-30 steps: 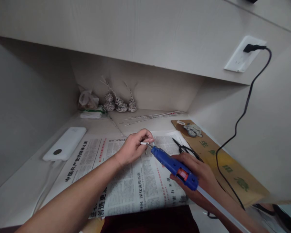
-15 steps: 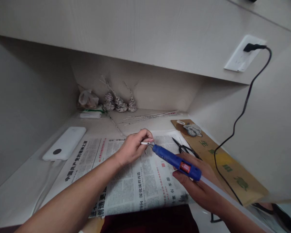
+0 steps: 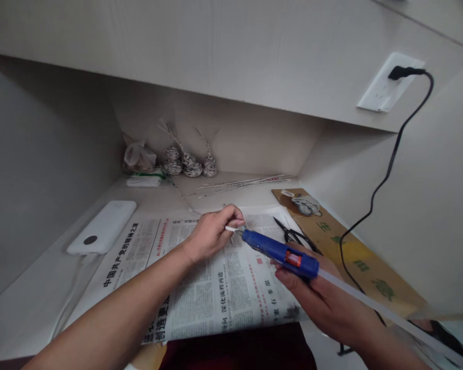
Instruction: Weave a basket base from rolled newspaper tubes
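Observation:
My right hand point(image 3: 320, 293) is wrapped round a blue hot glue gun point(image 3: 272, 249), with a long translucent glue stick point(image 3: 355, 293) running out of its back end. The gun's metal nozzle points left, at my left hand point(image 3: 216, 228). That hand is closed in a pinch on a thin white paper stick point(image 3: 230, 228), and the nozzle tip is at or very near the stick. My fingers hide most of the stick. Both hands are above a spread newspaper point(image 3: 200, 288). Black scissors point(image 3: 293, 234) lie just beyond the glue gun.
Several woven gourd shapes point(image 3: 193, 167) stand at the back beside a plastic bag point(image 3: 139, 156). Thin paper sticks point(image 3: 243, 184) lie to their right. A white power bank point(image 3: 102, 228) is on the left, cardboard point(image 3: 355, 257) on the right. A black cord point(image 3: 388, 174) hangs from the wall socket point(image 3: 386, 87).
Both hands and the glue gun stay almost in place. The right hand's grip and the gun's back end shift very slightly.

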The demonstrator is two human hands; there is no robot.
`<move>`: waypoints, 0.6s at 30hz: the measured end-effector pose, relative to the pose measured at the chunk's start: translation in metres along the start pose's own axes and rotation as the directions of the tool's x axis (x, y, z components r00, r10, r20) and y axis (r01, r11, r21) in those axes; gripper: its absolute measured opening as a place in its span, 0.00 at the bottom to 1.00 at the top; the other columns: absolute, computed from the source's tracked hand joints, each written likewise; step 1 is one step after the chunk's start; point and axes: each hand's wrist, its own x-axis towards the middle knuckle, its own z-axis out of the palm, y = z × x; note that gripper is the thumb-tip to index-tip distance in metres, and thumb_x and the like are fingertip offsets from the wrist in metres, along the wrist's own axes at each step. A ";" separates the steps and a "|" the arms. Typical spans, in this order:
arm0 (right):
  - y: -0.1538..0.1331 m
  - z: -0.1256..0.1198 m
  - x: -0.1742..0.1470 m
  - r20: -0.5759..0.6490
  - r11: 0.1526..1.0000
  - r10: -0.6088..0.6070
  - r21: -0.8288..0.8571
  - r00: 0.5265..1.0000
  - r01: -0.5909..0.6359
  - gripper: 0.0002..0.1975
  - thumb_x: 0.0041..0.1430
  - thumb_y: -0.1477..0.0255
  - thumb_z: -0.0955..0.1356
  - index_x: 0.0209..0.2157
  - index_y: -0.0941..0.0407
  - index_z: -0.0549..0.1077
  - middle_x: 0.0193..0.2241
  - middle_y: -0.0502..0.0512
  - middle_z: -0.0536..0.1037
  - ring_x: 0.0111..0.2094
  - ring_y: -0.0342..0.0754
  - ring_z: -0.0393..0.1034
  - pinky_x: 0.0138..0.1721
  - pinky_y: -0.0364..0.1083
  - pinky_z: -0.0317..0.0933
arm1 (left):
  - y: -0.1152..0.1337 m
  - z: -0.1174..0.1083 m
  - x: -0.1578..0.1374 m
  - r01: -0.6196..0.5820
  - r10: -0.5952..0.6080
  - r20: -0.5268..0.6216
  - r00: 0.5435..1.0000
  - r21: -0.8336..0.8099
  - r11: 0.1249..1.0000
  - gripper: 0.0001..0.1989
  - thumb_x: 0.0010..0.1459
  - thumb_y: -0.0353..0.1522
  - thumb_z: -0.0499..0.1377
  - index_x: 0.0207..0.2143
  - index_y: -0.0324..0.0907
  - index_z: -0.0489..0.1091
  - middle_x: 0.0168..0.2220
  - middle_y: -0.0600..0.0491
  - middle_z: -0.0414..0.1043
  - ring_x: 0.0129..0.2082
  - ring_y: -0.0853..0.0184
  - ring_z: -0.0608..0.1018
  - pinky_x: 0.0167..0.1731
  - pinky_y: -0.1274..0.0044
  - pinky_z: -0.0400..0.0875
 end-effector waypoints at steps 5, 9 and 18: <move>0.001 0.002 -0.001 -0.034 1.000 0.014 -0.015 0.999 -0.014 0.09 0.65 0.65 0.61 0.31 0.53 0.65 0.25 0.51 0.71 0.25 0.45 0.67 0.25 0.45 0.61 | 0.002 -0.001 0.000 -0.005 0.004 0.019 1.000 0.019 1.000 0.07 0.66 0.36 0.49 0.37 0.44 0.63 0.29 0.57 0.68 0.27 0.71 0.69 0.32 0.77 0.61; 0.004 0.006 0.000 -0.078 0.997 0.005 -0.074 0.997 -0.010 0.09 0.63 0.63 0.63 0.31 0.53 0.63 0.23 0.49 0.69 0.22 0.44 0.64 0.21 0.44 0.57 | 0.002 -0.002 0.000 0.001 -0.001 0.014 1.000 0.023 1.000 0.08 0.66 0.38 0.49 0.37 0.44 0.63 0.28 0.58 0.68 0.26 0.71 0.68 0.31 0.77 0.61; 0.015 -0.003 -0.003 0.014 0.939 -0.138 -0.315 0.990 0.135 0.03 0.62 0.70 0.61 0.37 0.54 0.64 0.32 0.53 0.70 0.28 0.46 0.67 0.27 0.45 0.59 | -0.001 -0.002 0.000 0.034 -0.035 0.017 0.999 0.022 0.999 0.08 0.66 0.37 0.50 0.38 0.44 0.64 0.28 0.57 0.70 0.26 0.72 0.69 0.30 0.79 0.61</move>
